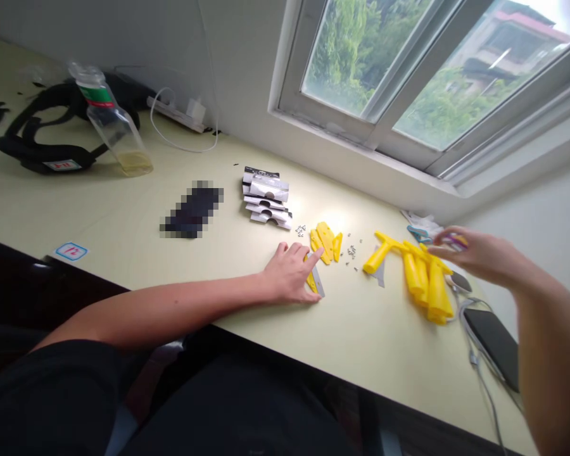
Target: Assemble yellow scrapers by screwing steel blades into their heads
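Your left fingers [308, 258], spread apart, rest on a bladed scraper [312, 282]; your right fingers [439, 251], together, pinch a small part [455, 241] above seemingly finished scrapers [427, 285]; loose yellow halves [325, 242] and screws [301, 230] remain.

Pale yellow desk [99, 215] along wall. Far left: clear plastic bottle [111, 123], tilted, yellow liquid at bottom, just beside black strap harness [42, 136]. Behind that, power strip [175, 115] with white charger [196, 111] and looped white cable [180, 133]. Mid-desk: pixelated dark object [193, 210]. Near edge: small label sticker [71, 251]. Far right: black smartphone [493, 339], grey cable [470, 342] alongside. Above: window [422, 76], trees and building outside
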`<state>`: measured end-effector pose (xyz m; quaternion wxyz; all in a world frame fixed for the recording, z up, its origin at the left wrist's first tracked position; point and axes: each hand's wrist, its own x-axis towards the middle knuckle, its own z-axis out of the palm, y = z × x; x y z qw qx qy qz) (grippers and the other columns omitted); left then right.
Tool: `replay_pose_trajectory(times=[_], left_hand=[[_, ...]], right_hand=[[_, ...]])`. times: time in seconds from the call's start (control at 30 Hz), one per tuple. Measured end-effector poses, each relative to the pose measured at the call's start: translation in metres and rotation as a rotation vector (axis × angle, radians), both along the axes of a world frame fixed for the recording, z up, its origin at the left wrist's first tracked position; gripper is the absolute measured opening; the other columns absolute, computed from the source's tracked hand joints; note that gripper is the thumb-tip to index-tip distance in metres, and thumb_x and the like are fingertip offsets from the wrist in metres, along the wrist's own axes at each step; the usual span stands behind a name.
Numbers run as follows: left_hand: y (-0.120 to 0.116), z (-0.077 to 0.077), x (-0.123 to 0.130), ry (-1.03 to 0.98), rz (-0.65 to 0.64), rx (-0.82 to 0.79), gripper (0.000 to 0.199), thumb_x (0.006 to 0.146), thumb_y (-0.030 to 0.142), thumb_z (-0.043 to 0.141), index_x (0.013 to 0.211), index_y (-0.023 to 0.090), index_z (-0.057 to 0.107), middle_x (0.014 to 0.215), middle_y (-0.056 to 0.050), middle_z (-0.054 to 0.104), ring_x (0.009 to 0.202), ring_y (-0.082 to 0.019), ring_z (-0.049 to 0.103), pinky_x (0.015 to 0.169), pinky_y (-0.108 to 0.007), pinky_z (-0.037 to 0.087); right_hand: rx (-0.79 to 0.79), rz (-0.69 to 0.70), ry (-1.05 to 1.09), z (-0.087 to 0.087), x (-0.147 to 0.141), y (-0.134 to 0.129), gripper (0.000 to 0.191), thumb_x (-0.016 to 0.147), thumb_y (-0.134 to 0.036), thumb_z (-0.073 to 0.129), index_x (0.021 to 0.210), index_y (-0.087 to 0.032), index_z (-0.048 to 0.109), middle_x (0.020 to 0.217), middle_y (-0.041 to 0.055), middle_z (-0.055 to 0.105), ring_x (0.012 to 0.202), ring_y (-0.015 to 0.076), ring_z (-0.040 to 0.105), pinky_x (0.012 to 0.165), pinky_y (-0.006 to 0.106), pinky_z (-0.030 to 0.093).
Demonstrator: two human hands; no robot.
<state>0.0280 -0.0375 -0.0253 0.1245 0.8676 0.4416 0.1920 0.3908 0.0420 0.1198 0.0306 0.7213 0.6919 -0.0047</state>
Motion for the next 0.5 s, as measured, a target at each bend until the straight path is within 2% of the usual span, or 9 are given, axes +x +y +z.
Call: replay_pose_trajectory(times=[0.07, 0.1, 0.13, 0.17, 0.2, 0.23, 0.33, 0.4, 0.5], left_hand=[[0.000, 0.001, -0.001, -0.003, -0.012, -0.003, 0.097, 0.074, 0.063, 0.064, 0.150, 0.013, 0.032, 0.125, -0.016, 0.055, 0.118, -0.034, 0.046, 0.100, -0.048, 0.031], [0.000, 0.001, -0.002, -0.007, -0.020, 0.000, 0.097, 0.073, 0.062, 0.064, 0.150, 0.013, 0.031, 0.126, -0.016, 0.055, 0.119, -0.034, 0.046, 0.101, -0.047, 0.031], [0.000, 0.001, -0.004, -0.011, -0.029, 0.004, 0.097, 0.073, 0.062, 0.064, 0.149, 0.012, 0.031, 0.127, -0.017, 0.055, 0.119, -0.033, 0.046, 0.101, -0.047, 0.031], [0.001, 0.001, -0.005, -0.015, -0.035, 0.008, 0.097, 0.073, 0.062, 0.064, 0.149, 0.012, 0.031, 0.127, -0.017, 0.055, 0.119, -0.033, 0.046, 0.101, -0.046, 0.031], [0.001, 0.001, -0.007, -0.020, -0.038, 0.011, 0.097, 0.073, 0.061, 0.064, 0.149, 0.011, 0.031, 0.128, -0.017, 0.055, 0.120, -0.033, 0.046, 0.102, -0.046, 0.032], [0.002, 0.001, -0.008, -0.024, -0.040, 0.011, 0.097, 0.073, 0.061, 0.065, 0.149, 0.011, 0.031, 0.128, -0.017, 0.055, 0.120, -0.032, 0.047, 0.102, -0.045, 0.032], [0.004, 0.000, -0.009, -0.032, -0.044, 0.010, 0.094, 0.073, 0.058, 0.066, 0.149, 0.012, 0.032, 0.127, -0.016, 0.056, 0.120, -0.033, 0.047, 0.102, -0.046, 0.033], [0.005, 0.000, -0.009, -0.036, -0.044, 0.010, 0.093, 0.074, 0.058, 0.066, 0.149, 0.014, 0.032, 0.127, -0.016, 0.057, 0.121, -0.033, 0.048, 0.102, -0.047, 0.034], [0.005, 0.000, -0.009, -0.041, -0.053, 0.007, 0.091, 0.075, 0.057, 0.065, 0.149, 0.015, 0.032, 0.127, -0.016, 0.057, 0.120, -0.033, 0.049, 0.101, -0.046, 0.035]], right_hand=[[-0.075, 0.220, 0.023, -0.010, -0.059, -0.031, 0.025, 0.076, -0.041, 0.073, 0.094, -0.026, 0.063, 0.086, 0.0076, 0.069, 0.071, 0.0187, 0.058, 0.070, 0.033, 0.041], [-0.162, 0.362, 0.069, -0.017, -0.084, -0.043, 0.022, 0.080, -0.039, 0.069, 0.096, -0.026, 0.063, 0.093, 0.0070, 0.069, 0.078, 0.0191, 0.060, 0.073, 0.032, 0.042], [-0.223, 0.437, 0.098, -0.024, -0.103, -0.051, 0.022, 0.081, -0.040, 0.067, 0.097, -0.026, 0.062, 0.098, 0.0063, 0.069, 0.084, 0.0200, 0.061, 0.076, 0.031, 0.043], [-0.248, 0.456, 0.115, -0.030, -0.115, -0.055, 0.022, 0.083, -0.041, 0.064, 0.099, -0.026, 0.062, 0.099, 0.0055, 0.068, 0.088, 0.0206, 0.061, 0.077, 0.031, 0.043], [-0.250, 0.421, 0.112, -0.035, -0.121, -0.055, 0.023, 0.084, -0.042, 0.061, 0.101, -0.026, 0.061, 0.100, 0.0054, 0.068, 0.089, 0.0207, 0.061, 0.077, 0.030, 0.043], [-0.240, 0.329, 0.085, -0.039, -0.120, -0.051, 0.024, 0.085, -0.043, 0.058, 0.101, -0.025, 0.061, 0.099, 0.0058, 0.068, 0.088, 0.0210, 0.061, 0.075, 0.030, 0.043], [-0.182, 0.032, -0.020, -0.045, -0.100, -0.027, 0.030, 0.087, -0.045, 0.050, 0.098, -0.020, 0.061, 0.094, 0.0103, 0.067, 0.085, 0.0232, 0.060, 0.067, 0.030, 0.040], [-0.163, -0.048, -0.046, -0.048, -0.087, -0.011, 0.033, 0.086, -0.046, 0.050, 0.098, -0.017, 0.060, 0.096, 0.0136, 0.066, 0.086, 0.0245, 0.060, 0.065, 0.030, 0.038], [-0.186, -0.078, -0.021, -0.056, -0.086, 0.003, 0.034, 0.081, -0.045, 0.058, 0.100, -0.016, 0.059, 0.099, 0.0141, 0.067, 0.085, 0.0228, 0.060, 0.063, 0.028, 0.037]])
